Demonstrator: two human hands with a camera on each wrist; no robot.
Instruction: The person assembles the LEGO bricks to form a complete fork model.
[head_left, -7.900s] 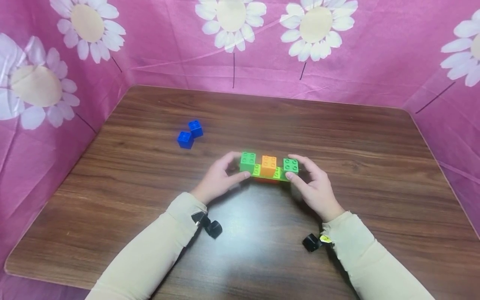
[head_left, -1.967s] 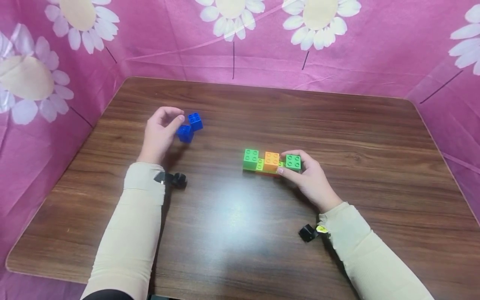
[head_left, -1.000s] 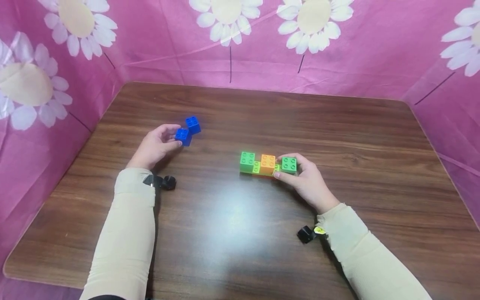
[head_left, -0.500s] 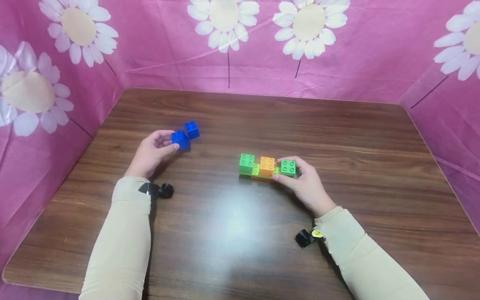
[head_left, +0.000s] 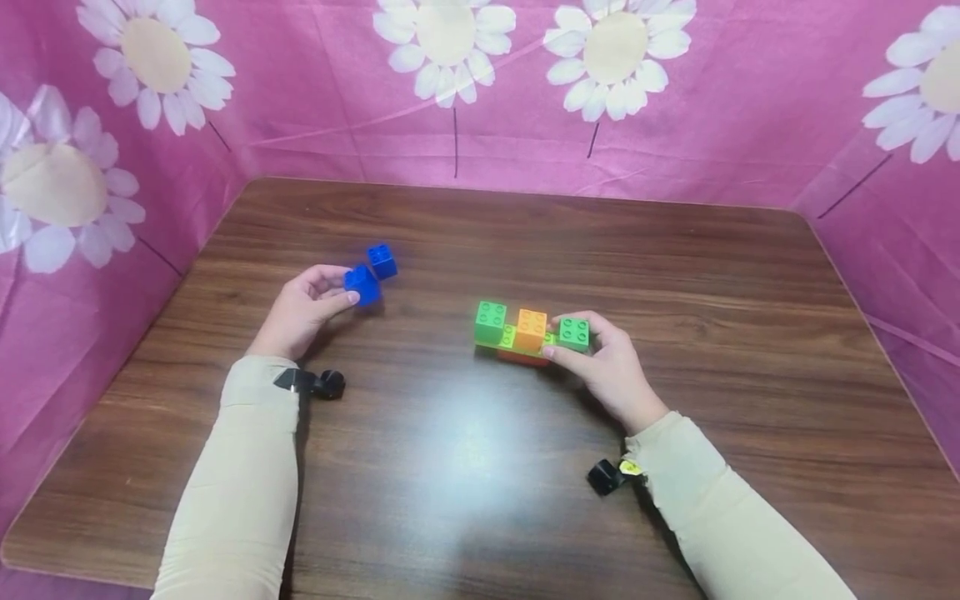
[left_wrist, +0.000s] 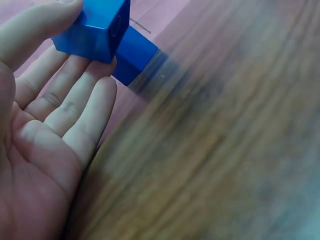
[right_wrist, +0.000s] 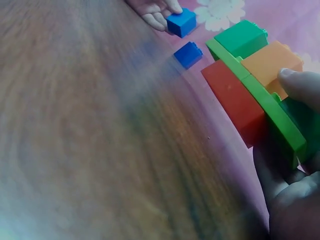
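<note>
In the head view, my left hand (head_left: pixel 296 308) pinches a blue toy brick (head_left: pixel 363 286) between thumb and fingers. The left wrist view shows the thumb on one face of this blue brick (left_wrist: pixel 95 30) and fingertips under it. A second blue brick (head_left: pixel 382 261) sits on the table just beyond, close to the held one. My right hand (head_left: pixel 611 367) grips the right end of a brick assembly. Its lime-green plate (right_wrist: pixel 250 82) carries a green brick (head_left: pixel 491 321), an orange brick (head_left: pixel 531 328) and another green brick (head_left: pixel 574 333). Under the plate is a red brick (right_wrist: pixel 235 102).
Both hands work over a brown wood-grain table (head_left: pixel 450 483) with rounded corners. Pink cloth (head_left: pixel 337 108) printed with white daisies hangs behind it and at the sides. A black wrist camera (head_left: pixel 328 384) sits at the left cuff, another camera (head_left: pixel 604 477) at the right.
My left hand let go of the assembly, went left to the blue bricks and took hold of the nearer one, which has shifted slightly from the other. My right hand keeps its grip.
</note>
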